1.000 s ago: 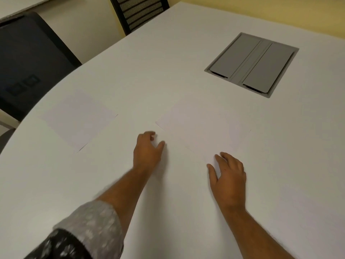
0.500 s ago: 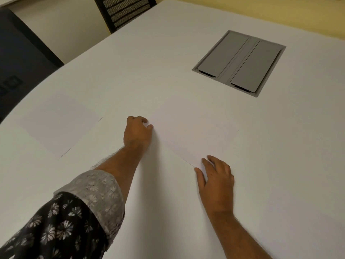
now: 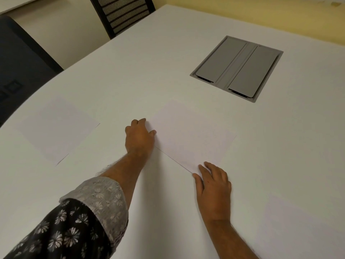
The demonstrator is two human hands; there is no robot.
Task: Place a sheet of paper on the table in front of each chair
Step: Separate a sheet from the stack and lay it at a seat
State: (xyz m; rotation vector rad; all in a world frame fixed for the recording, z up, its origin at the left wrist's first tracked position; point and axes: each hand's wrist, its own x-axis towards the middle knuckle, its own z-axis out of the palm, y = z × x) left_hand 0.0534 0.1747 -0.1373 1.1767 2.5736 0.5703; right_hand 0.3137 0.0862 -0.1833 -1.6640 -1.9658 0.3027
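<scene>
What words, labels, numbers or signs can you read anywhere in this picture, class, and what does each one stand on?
No text can be read.
Sheet under both hands: blank.
Sheet at the left: blank.
Grey hatch in the table: no label visible.
Dark chair at the left: faint square marks, too blurred to read.
Sleeve: flower pattern only, no lettering.

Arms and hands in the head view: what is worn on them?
The left arm has a sleeve: dark fabric with a pale flower print, and a lighter grey flowered cuff turned back below the elbow. The right forearm is bare as far as the frame shows. No rings, watch or gloves show on the left hand or right hand.
</scene>
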